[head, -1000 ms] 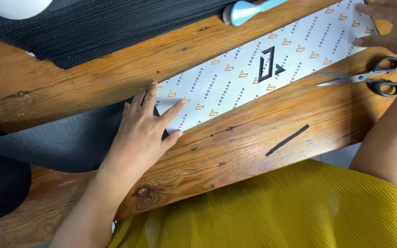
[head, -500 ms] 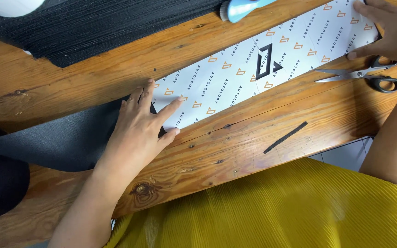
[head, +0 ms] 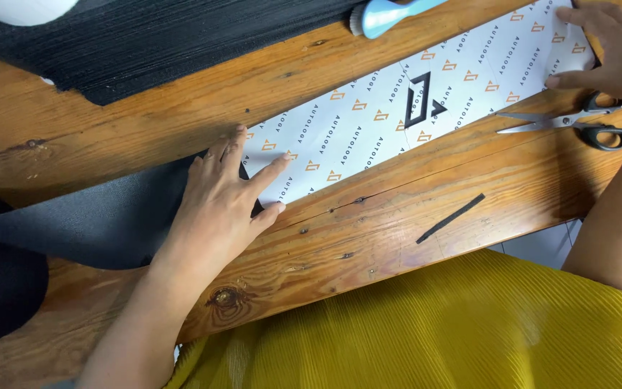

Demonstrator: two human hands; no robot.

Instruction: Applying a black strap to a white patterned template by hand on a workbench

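A long white printed sheet [head: 412, 108] is laid slantwise across a wooden table [head: 145, 122] and is pressed flat at both ends. Its near end is covered by the left hand [head: 224, 205], fingers spread and palm down, nothing pinched. Its far end is held down by the right hand [head: 606, 50], fingers extended and flat. Scissors [head: 577, 124] are seen just beside the right hand, a thin black strip [head: 450, 218] nearer the table's edge, and a dark grey sheet [head: 88, 216] under the left hand.
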